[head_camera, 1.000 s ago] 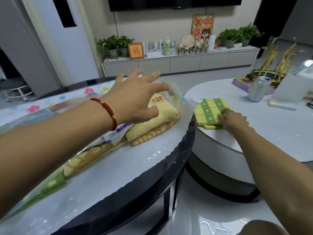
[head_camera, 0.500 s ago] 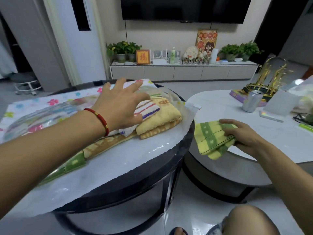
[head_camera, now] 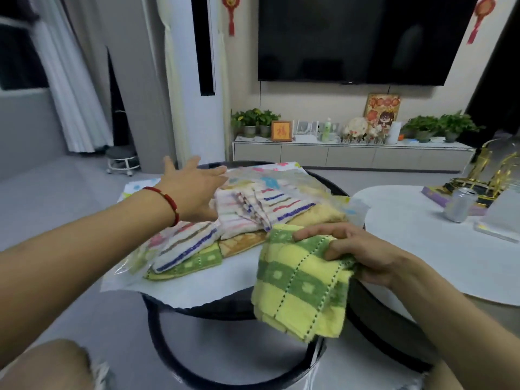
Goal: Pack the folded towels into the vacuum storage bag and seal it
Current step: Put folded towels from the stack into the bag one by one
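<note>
A clear vacuum storage bag (head_camera: 284, 178) with a colourful print lies on the round dark table (head_camera: 197, 305). Inside it I see folded towels: a white striped towel (head_camera: 253, 209), a yellow towel (head_camera: 318, 215) beneath it, another striped one (head_camera: 185, 243) and a green-yellow one (head_camera: 194, 263) at the near end. My left hand (head_camera: 194, 190), fingers spread, reaches over the bag's left side and holds nothing. My right hand (head_camera: 354, 249) grips a folded green-and-yellow checked towel (head_camera: 298, 282), which hangs over the table's near right edge.
A white oval table (head_camera: 422, 249) stands to the right, carrying a silver can (head_camera: 460, 205), a white box (head_camera: 503, 220) and a gold ornament (head_camera: 489, 175). A TV cabinet (head_camera: 351, 154) with plants runs along the back wall. My knee (head_camera: 50, 364) shows at bottom left.
My right hand has lifted the checked towel off the white table and carried it left to the dark table's edge. My left hand has shifted from the towels to the bag's left side.
</note>
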